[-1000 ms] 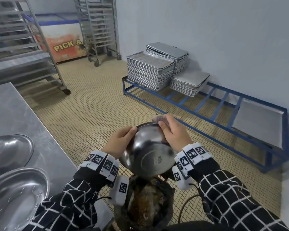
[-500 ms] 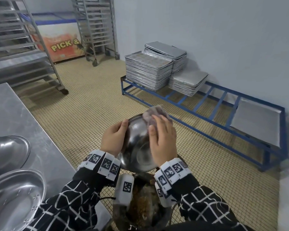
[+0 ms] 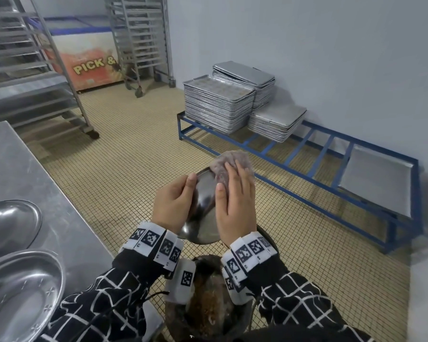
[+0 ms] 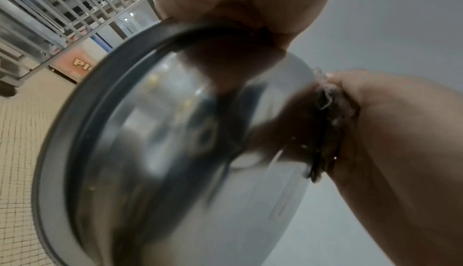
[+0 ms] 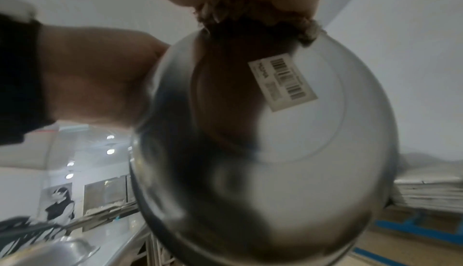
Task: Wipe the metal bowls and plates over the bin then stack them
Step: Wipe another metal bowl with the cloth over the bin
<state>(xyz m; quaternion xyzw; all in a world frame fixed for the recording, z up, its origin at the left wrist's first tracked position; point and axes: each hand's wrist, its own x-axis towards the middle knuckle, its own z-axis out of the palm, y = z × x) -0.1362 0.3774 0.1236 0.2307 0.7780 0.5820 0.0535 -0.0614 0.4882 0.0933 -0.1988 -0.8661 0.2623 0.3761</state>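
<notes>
Over the bin [image 3: 208,302] I hold the metal bowl [image 3: 203,206] tilted on edge, its base facing me. My left hand [image 3: 173,206] curls around its left rim, while the flat fingers [image 3: 235,174] of my right hand [image 3: 237,201] press a cloth [image 3: 232,161] against the upper base. Two more bowls [image 3: 17,287] sit on the worktop [image 3: 22,164] at my left.

Both forearms, in black sleeves with a white grid pattern, reach forward toward 12 o'clock, each wrist wrapped in a white band of square markers. The left hand [image 3: 174,204] stands at 9 o'clock of the right hand [image 3: 236,206], its thumb and fingers curled and clamped. The right hand lies flat, fingers [image 3: 240,171] extended and pressing, back turned upward.
</notes>
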